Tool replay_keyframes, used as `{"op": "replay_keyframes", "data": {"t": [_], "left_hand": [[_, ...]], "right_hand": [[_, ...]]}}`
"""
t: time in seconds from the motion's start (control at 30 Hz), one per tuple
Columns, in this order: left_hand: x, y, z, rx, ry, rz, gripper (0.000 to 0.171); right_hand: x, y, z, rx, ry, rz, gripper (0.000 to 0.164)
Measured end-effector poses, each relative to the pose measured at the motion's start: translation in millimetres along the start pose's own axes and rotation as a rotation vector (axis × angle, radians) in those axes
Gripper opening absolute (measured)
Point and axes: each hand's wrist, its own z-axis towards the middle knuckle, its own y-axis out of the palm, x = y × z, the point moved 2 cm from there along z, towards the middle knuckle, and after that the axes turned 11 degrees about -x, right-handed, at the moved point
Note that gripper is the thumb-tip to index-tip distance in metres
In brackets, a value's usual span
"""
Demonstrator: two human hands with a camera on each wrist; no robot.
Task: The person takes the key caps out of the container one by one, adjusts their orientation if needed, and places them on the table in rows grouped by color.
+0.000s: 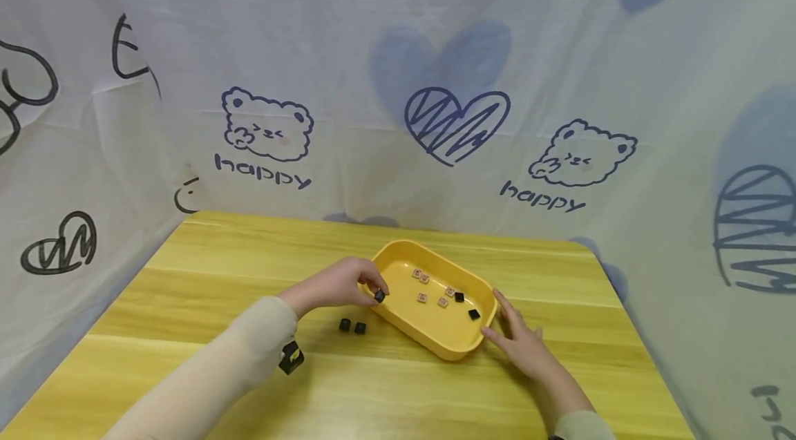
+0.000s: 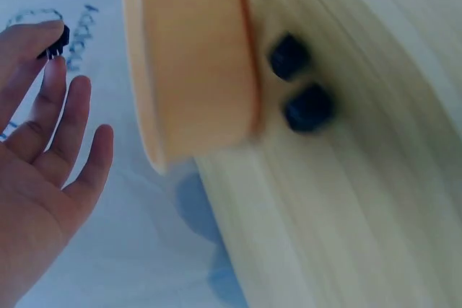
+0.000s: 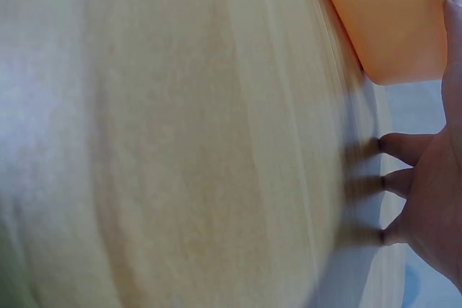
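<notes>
And here's the black piece [image 1: 379, 295], pinched by the left grip [image 1: 338, 284] between thumb and forefinger, at the left end of the tray [image 1: 412, 333], right by its rim! Whether it's over the inside or just outside, I can't tell. The wrist view shows the other three fingers loosely extended, and thin prongs jutting from the piece's underside.

Handling, then: it looks light and stiff, probably smooth-sided, so a small thing to fumble. I'd take it by opposite sides of the body and spare those prongs, which could well bend.

Over at the other end, the right grip [image 1: 516, 342] is spread, thumb and forefinger against the tray's corner, nothing clutched. The tray looks like light, firm plastic, likely to slide on that surface [image 1: 218, 274] if nudged; the rim is the natural place to steady it.

Inside the tray, five pink pieces [image 1: 422, 298] lie scattered, with a dark pair [image 1: 459, 297] towards the right end, one of them touching or very close to a pink one. Outside, a loose pair [image 1: 361, 328] sits side by side near the tray's near wall.

In the way? That raised rim, chiefly, with the loose pair close to the left sleeve [image 1: 236, 357]. Behind it all hangs a printed cloth [image 1: 348, 67].
</notes>
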Motion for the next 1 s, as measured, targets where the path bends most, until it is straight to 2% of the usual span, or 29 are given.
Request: {"op": "replay_keyframes", "data": {"t": [0.17, 0.47, 0.73, 1.0], "left_hand": [[-14.1, -1.2, -17.1, 0.056, -0.057, -0.019, 0.018], [-40.9, 4.6, -38.5, 0.085, -0.15, -0.016, 0.017], [-64.5, 13.2, -49.5, 0.085, -0.238, -0.053, 0.019], [-70.6, 20.7, -53.5, 0.071, -0.321, -0.06, 0.019]], "right_hand": [[-0.2, -0.5, -1.3, 0.017, -0.013, -0.015, 0.08], [-1.4, 0.5, -1.4, 0.008, -0.013, -0.014, 0.079], [0.8, 0.4, 0.2, 0.01, -0.019, -0.008, 0.079], [0.3, 0.7, -0.2, 0.004, -0.017, -0.001, 0.079]]}}
